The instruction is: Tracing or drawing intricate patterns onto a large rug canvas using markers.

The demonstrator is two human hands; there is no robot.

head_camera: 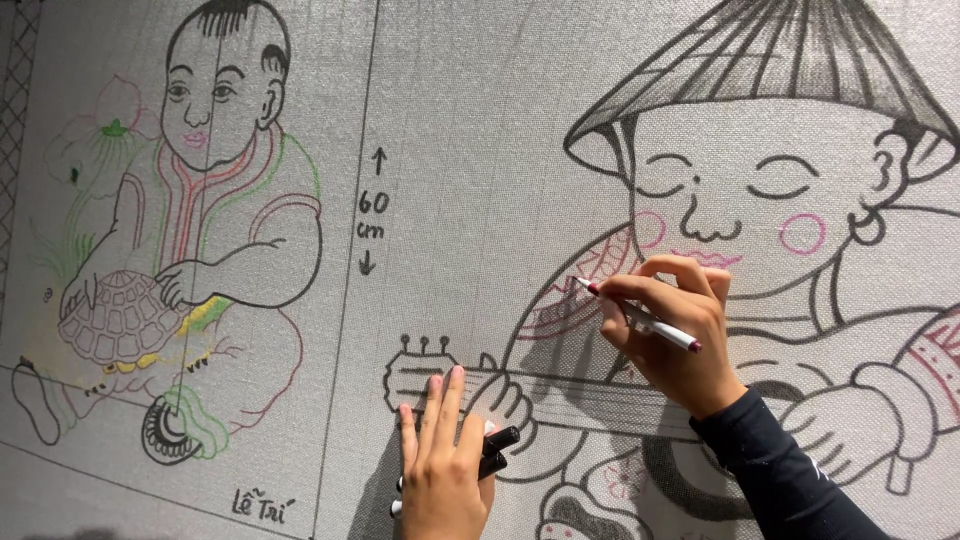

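My right hand (pixel 672 335) grips a white marker with a dark red tip (pixel 645 318), its point touching the woven grey fabric (pixel 470 200) at the collar of a large drawn figure in a conical hat (pixel 760 70). My left hand (pixel 440 450) rests flat on the fabric below the drawn stringed instrument (pixel 430 375), fingers stretched upward. It pins two or three black-capped markers (pixel 495 452) under the palm and thumb. A dark sleeve covers my right forearm.
On the left of the fabric is a drawn seated child with a turtle (pixel 180 230), partly coloured in red, green and yellow. A vertical line (pixel 350 250) with an arrowed handwritten note divides the two drawings. A mesh strip runs along the far left edge.
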